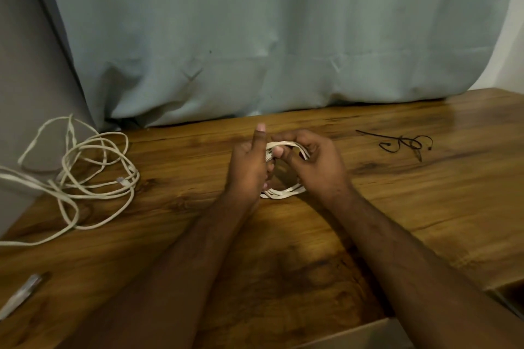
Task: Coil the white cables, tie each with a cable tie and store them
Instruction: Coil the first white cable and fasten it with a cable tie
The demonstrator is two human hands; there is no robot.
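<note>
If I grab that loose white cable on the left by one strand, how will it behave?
Likely floppy: the loose cable sprawls in uneven loops on the table. It would probably trail and snag, since strands cross and one runs off the left edge. Probably light, being thin.

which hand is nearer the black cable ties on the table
The right hand. It holds the coiled white cable at mid-table, with the black cable ties farther to its right. The left hand is on the coil's far side.
</note>
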